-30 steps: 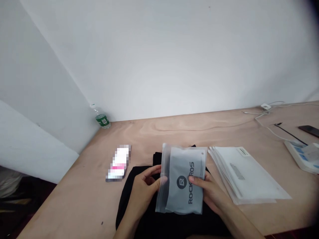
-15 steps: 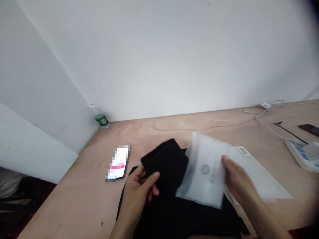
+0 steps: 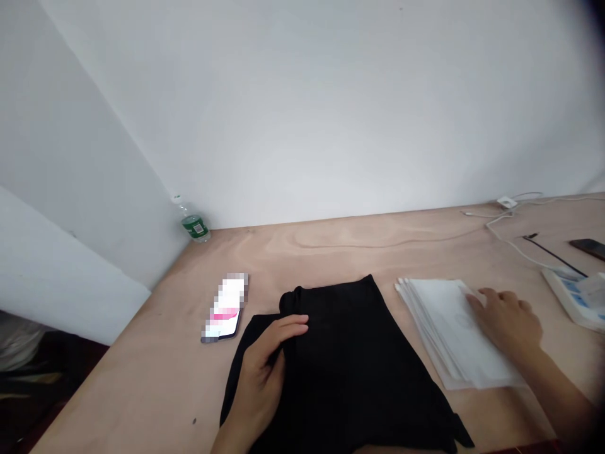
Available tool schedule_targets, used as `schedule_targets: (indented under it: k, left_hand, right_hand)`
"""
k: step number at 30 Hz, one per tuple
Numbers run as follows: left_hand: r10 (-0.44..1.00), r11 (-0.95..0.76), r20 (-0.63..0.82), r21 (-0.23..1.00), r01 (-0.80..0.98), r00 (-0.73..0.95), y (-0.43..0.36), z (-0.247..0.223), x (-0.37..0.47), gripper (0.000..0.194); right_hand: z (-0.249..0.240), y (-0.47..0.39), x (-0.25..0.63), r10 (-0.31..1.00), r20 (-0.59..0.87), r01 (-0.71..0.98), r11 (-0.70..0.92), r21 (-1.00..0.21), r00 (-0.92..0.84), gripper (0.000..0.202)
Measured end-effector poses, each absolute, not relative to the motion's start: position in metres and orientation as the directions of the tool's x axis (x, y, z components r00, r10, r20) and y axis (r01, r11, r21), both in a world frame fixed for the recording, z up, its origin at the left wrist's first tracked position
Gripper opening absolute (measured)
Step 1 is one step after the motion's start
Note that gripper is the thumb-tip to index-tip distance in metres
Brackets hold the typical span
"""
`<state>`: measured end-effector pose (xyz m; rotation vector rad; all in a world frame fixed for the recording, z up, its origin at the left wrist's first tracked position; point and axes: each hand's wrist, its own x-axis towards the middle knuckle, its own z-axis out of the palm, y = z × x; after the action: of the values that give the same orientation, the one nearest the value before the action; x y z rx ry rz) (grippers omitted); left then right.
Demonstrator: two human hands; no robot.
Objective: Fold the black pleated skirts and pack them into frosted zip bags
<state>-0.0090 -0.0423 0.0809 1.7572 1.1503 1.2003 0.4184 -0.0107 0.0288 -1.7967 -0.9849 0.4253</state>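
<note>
A black garment (image 3: 359, 366) lies spread on the table in front of me, with a rolled or folded edge near its upper left. My left hand (image 3: 262, 366) rests on that edge, fingers stretched out over the cloth and nothing lifted; its thumb is partly hidden. To the right lies a stack of frosted white plastic bags (image 3: 439, 328), several deep and slightly fanned at the left side. On the stack's right part is my right hand (image 3: 510, 321), a little blurred, fingers apart, touching the top bag.
A lit phone (image 3: 224, 309) lies left of the garment. A green-labelled water bottle (image 3: 195, 224) stands in the back left corner. At the right are a power strip (image 3: 574, 296), a white cable (image 3: 508, 246), a charger (image 3: 507, 202) and a dark phone (image 3: 588, 246).
My right hand has carried the frosted bag right and laid it on the stack. The black cloth my left hand held up is now down flat, and that hand lies on it.
</note>
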Motion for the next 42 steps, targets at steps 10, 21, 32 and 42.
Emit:
schedule_targets:
  k: [10,21,32,42]
  left_hand:
    - [0.716,-0.663,0.443,0.675,0.325,0.54,-0.038,0.071,0.023,0.045]
    - [0.884,-0.45,0.37,0.837,0.31,0.285,-0.062,0.063,0.049,0.049]
    - [0.926,-0.18,0.313,0.856,0.485,-0.21,-0.072,0.048,0.014,0.034]
    - [0.795,-0.493,0.571,0.412,0.766,0.205,-0.073,0.032,0.015,0.026]
  right_hand:
    - [0.069,-0.063,0.206,0.943,-0.323,-0.172,-0.331,-0.928,-0.077,0.049]
    - [0.061,-0.076,0.181,0.869,-0.48,-0.45,-0.384,-0.806,0.118,0.05]
    - [0.048,-0.061,0.244,0.905,-0.412,-0.23,-0.381,-0.895,0.105,0.045]
    - [0.021,-0.052,0.262,0.971,-0.211,0.235,-0.231,-0.944,0.109,0.065]
